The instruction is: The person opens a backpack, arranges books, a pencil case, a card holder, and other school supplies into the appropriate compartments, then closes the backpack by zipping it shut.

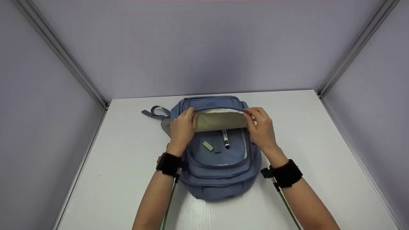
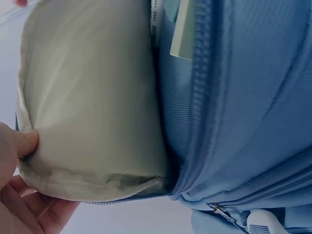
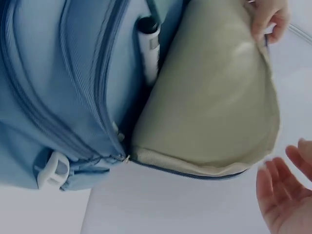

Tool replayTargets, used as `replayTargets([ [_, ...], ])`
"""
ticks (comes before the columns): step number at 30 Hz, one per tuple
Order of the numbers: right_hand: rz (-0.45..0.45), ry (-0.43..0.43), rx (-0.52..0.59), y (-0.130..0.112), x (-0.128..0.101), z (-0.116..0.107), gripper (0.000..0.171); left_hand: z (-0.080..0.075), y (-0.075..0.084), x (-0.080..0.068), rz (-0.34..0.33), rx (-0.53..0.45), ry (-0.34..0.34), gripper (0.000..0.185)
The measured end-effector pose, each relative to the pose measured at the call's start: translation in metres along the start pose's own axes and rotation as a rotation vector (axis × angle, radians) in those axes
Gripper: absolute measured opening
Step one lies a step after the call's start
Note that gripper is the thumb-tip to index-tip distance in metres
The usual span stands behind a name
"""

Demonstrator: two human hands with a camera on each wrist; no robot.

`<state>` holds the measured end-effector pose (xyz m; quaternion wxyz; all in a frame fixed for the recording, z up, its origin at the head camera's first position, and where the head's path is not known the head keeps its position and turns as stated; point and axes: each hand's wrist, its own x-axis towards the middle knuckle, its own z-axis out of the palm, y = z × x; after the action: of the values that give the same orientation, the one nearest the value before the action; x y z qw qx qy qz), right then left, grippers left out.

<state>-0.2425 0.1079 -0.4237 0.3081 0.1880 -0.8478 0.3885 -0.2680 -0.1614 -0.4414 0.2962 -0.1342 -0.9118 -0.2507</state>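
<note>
A blue backpack lies on the table with its front pocket unzipped. The pocket's flap is lifted, its beige lining showing. My left hand pinches the flap's edge between thumb and fingers. Close beside the opposite corner of the flap is my right hand; in the right wrist view its fingers are spread a little apart from the edge. Inside the pocket lie a white marker with a dark cap, a pale green block and a small dark green piece.
A loose strap reaches out from the backpack's upper left. White buckles hang at its sides. Grey panels stand behind and on both sides of the white table. Green cables trail from the wrist bands.
</note>
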Motion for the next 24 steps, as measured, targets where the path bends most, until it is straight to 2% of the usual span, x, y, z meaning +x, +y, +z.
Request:
replayTargets([
  [4, 0.065, -0.096, -0.017, 0.007, 0.001, 0.001, 0.031, -0.004, 0.005, -0.003, 0.014, -0.011, -0.032, 0.015],
  [8, 0.116, -0.181, -0.022, 0.010, -0.003, 0.001, 0.027, -0.011, 0.011, -0.006, 0.024, -0.036, -0.089, 0.015],
  [10, 0.111, -0.193, -0.035, 0.011, -0.005, 0.002, 0.021, -0.015, 0.014, -0.008, 0.033, -0.062, -0.120, 0.013],
  [13, 0.055, -0.186, -0.076, 0.012, -0.009, 0.001, 0.013, -0.022, 0.017, -0.009, 0.062, -0.141, -0.181, 0.016],
  [16, -0.012, -0.180, -0.114, 0.012, -0.014, 0.000, 0.011, -0.028, 0.020, -0.011, 0.092, -0.289, -0.299, 0.028],
  [19, -0.068, -0.180, -0.123, 0.012, -0.022, -0.003, 0.016, -0.029, 0.022, -0.013, 0.092, -0.406, -0.442, 0.040],
  [21, -0.108, -0.188, -0.119, 0.012, -0.029, -0.005, 0.019, -0.026, 0.023, -0.015, 0.093, -0.427, -0.527, 0.042],
  [24, -0.171, -0.211, -0.112, 0.015, -0.042, -0.006, 0.025, -0.019, 0.024, -0.019, 0.105, -0.405, -0.630, 0.044],
])
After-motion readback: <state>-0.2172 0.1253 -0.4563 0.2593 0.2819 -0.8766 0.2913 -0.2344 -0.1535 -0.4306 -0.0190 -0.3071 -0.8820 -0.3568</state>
